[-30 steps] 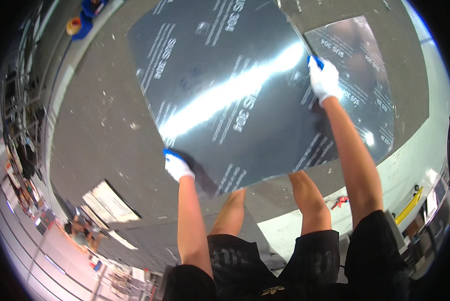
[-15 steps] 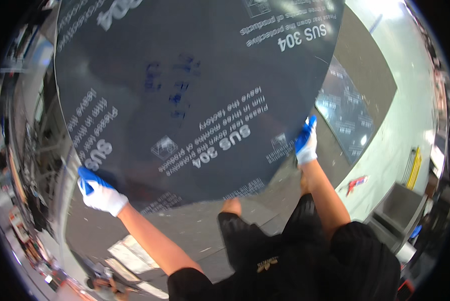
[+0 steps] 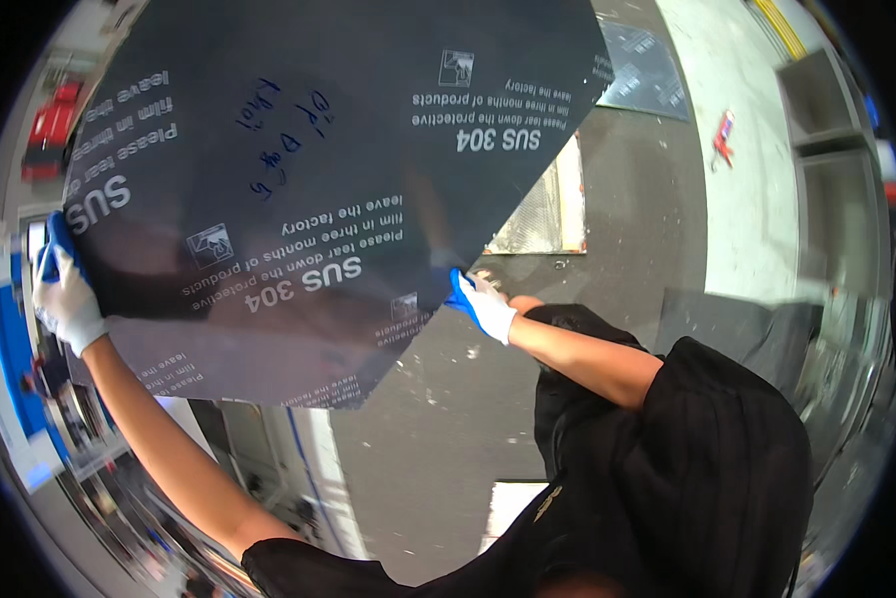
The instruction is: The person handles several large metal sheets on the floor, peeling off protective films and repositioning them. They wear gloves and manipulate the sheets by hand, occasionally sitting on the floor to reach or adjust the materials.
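Note:
A large dark metal sheet, covered in printed protective film with blue handwriting on it, fills the upper left of the head view. My left hand, in a white glove with blue-coated fingers, grips its left edge. At the sheet's lower right edge, my right hand wears a matching glove and has its fingers closed on the rim. Both arms reach outward, the left one stretched further. The sheet's far edge runs out of the picture, and it hides much of the floor beneath.
A smaller film-covered sheet lies on the dark floor mat at upper right. Beside it, a red caulking gun rests on the pale green floor. Grey metal bins stand at right. A pale panel lies past my right hand.
The sheet has swung to the left with both hands still on it. My view has turned, so the caulking gun and bins now appear higher up.

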